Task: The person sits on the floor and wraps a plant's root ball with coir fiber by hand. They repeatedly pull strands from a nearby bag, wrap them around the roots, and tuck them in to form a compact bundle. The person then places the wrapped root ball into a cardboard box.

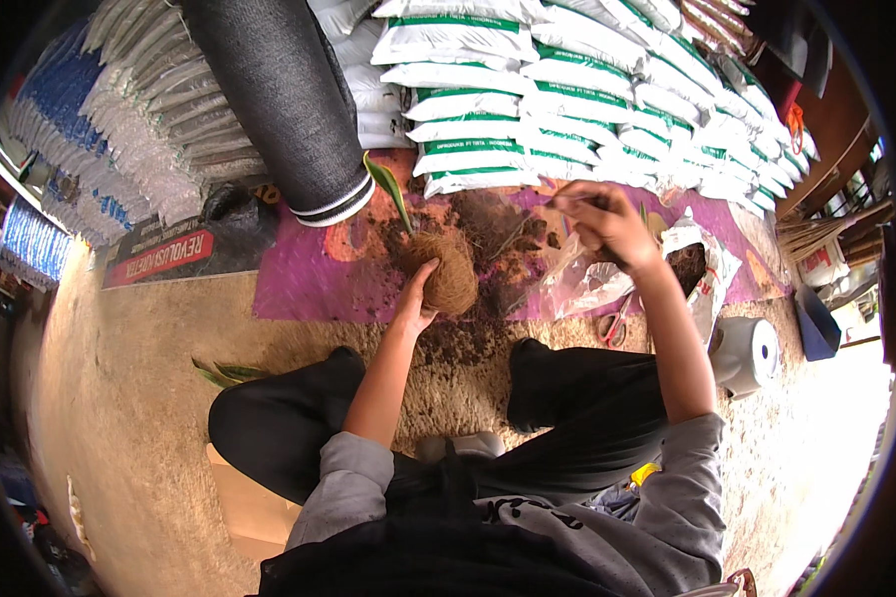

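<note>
My left hand (417,300) is wrapped round the near left side of a round ball of brown coconut fibre (450,277). From the top of the ball rises a green, yellow-edged snake plant leaf (388,192), tilted to the left. Off to the right, my right hand (607,227) is raised with its fingers pinched together, apart from the ball. What they hold, perhaps a thin strand, is too fine to make out. Dark loose soil (488,224) lies beyond and below the ball on a purple sheet (294,284).
A clear plastic bag (579,287), red-handled scissors (615,326) and a white bag of soil (722,271) lie to the right, near a grey pot (747,356). Stacked sacks (468,104) and a black mesh roll (279,90) stand behind. Cut leaves (231,373) lie by my left knee.
</note>
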